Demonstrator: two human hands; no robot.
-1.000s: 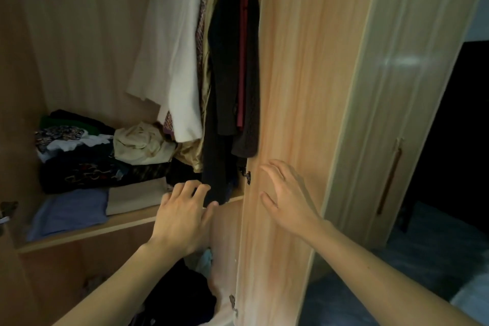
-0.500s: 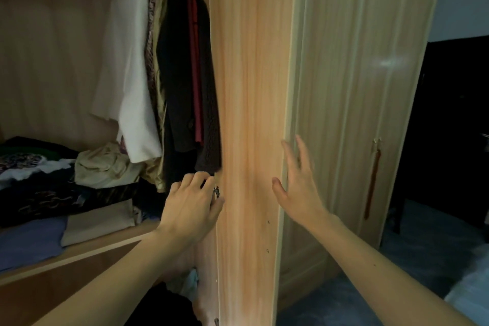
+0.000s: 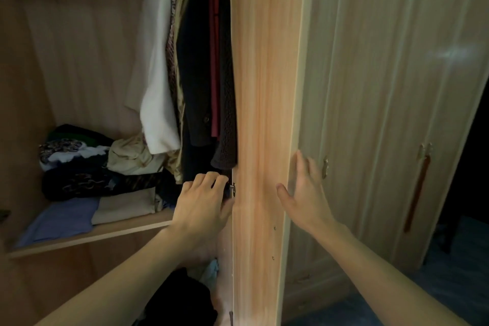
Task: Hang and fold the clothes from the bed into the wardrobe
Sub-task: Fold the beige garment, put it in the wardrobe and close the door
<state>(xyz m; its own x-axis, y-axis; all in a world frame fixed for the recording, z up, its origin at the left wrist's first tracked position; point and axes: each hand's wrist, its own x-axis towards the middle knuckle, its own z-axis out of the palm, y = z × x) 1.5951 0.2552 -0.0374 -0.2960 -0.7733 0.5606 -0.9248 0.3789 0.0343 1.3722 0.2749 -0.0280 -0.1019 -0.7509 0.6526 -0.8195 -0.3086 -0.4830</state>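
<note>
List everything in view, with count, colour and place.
open wardrobe door: one, orange-toned wood, centre
closed door: one, pale wood, right, with a reddish handle
hanging clothes: several, white, patterned, black, red, upper compartment
folded clothes: a stack, dark, blue, beige, cream, on the shelf
dark clothes: a heap, black, below the shelf
left hand: one, at the open door's inner edge, fingers curled, grip unclear
right hand: one, fingers straight, on the door's outer edge

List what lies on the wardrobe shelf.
Folded clothes: a blue piece, a beige one, a dark patterned stack, a cream bundle. The hanging clothes and left hand cover the shelf's right end.
</note>
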